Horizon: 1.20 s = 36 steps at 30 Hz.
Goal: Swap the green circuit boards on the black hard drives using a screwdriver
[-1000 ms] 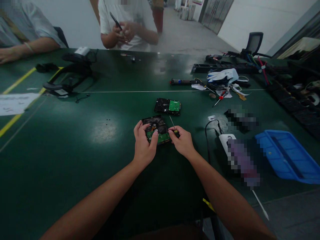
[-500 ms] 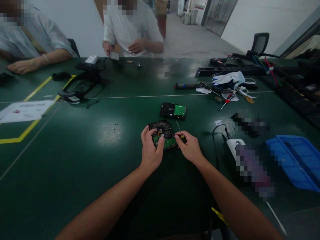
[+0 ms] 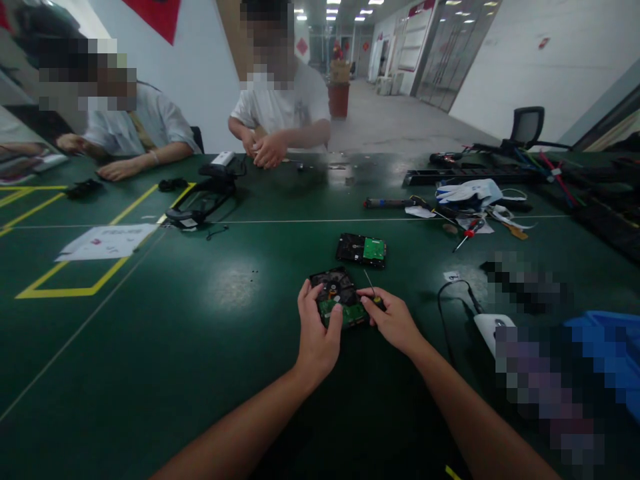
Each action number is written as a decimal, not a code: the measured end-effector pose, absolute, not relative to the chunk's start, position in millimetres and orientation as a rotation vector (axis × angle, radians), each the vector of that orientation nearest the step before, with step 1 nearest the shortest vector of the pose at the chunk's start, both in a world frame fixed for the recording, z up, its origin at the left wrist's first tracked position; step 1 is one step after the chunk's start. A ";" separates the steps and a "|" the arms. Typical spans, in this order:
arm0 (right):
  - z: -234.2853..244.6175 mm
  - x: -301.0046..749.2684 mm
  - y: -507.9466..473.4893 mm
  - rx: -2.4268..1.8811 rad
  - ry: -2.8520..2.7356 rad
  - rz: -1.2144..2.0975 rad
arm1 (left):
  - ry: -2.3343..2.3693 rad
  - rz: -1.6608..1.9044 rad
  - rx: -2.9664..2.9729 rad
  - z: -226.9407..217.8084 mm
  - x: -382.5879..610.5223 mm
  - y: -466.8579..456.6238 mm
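A black hard drive [image 3: 336, 293] with a green circuit board lies on the green table [image 3: 210, 333], right in front of me. My left hand [image 3: 317, 331] grips its left side, the thumb and fingers closed over its near edge. My right hand [image 3: 393, 320] is closed round the dark handle of a thin screwdriver [image 3: 373, 289], whose shaft points up and away at the drive's right edge. A second hard drive [image 3: 361, 249] with a green board lies just beyond, untouched.
Two people sit across the table with their hands on it. A black headset-like device [image 3: 200, 200] and a paper sheet [image 3: 107, 241] lie at the left. Tools, a white glove [image 3: 467, 192] and a red screwdriver [image 3: 467, 233] lie at the back right. A white device with a cable [image 3: 487, 325] sits near my right arm.
The camera has tilted upward, so the table and people sit lower in view. My hands keep their hold on the drive and the screwdriver. The person opposite has lowered both hands to the table.
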State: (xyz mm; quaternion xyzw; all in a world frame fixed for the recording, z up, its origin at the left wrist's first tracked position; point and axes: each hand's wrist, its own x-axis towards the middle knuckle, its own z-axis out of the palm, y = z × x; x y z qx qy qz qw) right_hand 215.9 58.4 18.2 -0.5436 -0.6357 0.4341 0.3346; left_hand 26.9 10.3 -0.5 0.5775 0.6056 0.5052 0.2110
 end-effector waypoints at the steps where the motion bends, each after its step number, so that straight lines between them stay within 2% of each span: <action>1: 19.0 214.7 59.7 -1.411 -1.660 1.162 | 1.690 1.399 1.607 2.0 26.6 8.0; 11: 22.7 206.3 76.2 -1.343 -1.625 1.343 | 1.721 1.247 1.709 11.8 6.7 -10.6; 21: 2.1 216.0 74.6 -1.382 -1.588 0.844 | 1.459 0.805 2.429 18.6 -10.8 21.0; 27: -5.1 219.4 74.1 -1.350 -1.526 0.798 | 1.439 0.657 2.485 17.8 -14.8 40.7; 36: -13.3 218.2 75.8 -1.353 -1.479 0.843 | 1.462 0.639 2.538 7.8 -16.2 35.3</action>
